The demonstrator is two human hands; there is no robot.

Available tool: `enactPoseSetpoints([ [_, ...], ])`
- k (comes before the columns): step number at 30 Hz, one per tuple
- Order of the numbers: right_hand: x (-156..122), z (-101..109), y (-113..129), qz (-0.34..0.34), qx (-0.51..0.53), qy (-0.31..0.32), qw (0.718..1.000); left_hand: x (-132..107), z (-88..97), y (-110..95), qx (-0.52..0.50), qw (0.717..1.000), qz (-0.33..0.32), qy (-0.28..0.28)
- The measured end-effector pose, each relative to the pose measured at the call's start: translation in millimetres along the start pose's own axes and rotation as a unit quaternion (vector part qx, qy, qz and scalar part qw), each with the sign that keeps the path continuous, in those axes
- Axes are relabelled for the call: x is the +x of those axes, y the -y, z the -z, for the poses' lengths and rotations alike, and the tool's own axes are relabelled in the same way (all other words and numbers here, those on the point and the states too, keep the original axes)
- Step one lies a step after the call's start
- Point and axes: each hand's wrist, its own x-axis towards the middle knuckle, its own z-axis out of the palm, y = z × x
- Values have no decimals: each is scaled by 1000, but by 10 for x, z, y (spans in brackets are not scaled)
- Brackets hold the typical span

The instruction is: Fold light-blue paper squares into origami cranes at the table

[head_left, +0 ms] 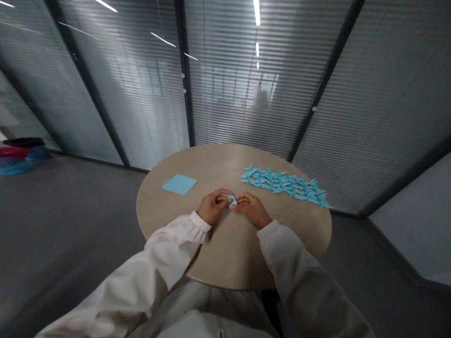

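My left hand (212, 206) and my right hand (252, 209) meet over the middle of a round wooden table (225, 253). Both pinch a small, partly folded piece of light blue paper (232, 201) between their fingertips. Both arms wear white sleeves. To the right of my hands lie several finished blue folded paper cranes (285, 184) in rows. A flat stack of square blue paper sheets (179, 184) rests on the table to the left of my hands.
Glass walls with shut blinds (225, 84) stand right behind the table. Grey floor surrounds it. Coloured basins or baskets (19, 152) sit on the floor at the far left.
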Motion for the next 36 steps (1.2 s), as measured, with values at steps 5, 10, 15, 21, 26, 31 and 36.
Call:
enactPoseSetpoints([
  [5, 2, 17, -22, 2, 0, 8, 1000, -4, 5, -19, 49, 998, -29, 20],
  [10, 6, 33, -28, -9, -8, -9, 1000, -4, -4, -18, 33, 999, -6, 26],
  [15, 7, 29, -10, -14, -14, -14, 1000, -6, 12, 44, 34, 999, -11, 20],
  [21, 7, 31, -13, -14, -17, -16, 1000, -16, 14, 55, 58, 998, -14, 15],
  [26, -9, 8, 14, -4, -16, -26, 1000, -16, 6, -15, 60, 998, -26, -8],
  [31, -10, 17, 7, 12, -16, -1, 1000, 10, 6, -45, 16, 999, -28, -36],
  [36, -12, 44, -20, 15, -7, 20, 1000, 20, 14, -24, -4, 1000, -22, -19],
])
